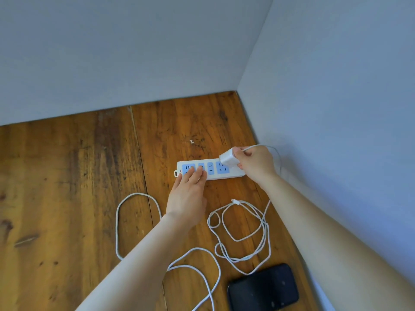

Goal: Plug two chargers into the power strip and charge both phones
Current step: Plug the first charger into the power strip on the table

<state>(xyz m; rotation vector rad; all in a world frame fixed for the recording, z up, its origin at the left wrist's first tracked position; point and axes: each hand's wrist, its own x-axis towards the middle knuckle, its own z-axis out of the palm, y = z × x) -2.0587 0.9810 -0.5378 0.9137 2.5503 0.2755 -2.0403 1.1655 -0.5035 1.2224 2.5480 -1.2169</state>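
Observation:
A white power strip (233, 175) with blue sockets lies on the wooden table near the corner of the walls. My left hand (187, 196) rests flat on its left end, fingers spread over two sockets. My right hand (253, 161) grips a white charger (228, 158), tilted just above the rightmost socket. The charger's white cable (244, 221) lies coiled below, its free plug end (234, 201) on the table. A dark phone (262, 288) lies flat at the bottom right. A second white cable (139, 198) loops at the left and passes under my left forearm.
The wooden table (67, 176) meets grey-white walls at the back and on the right (336, 108). The power strip sits close to the right wall. Cable loops cover the table between the strip and the phone.

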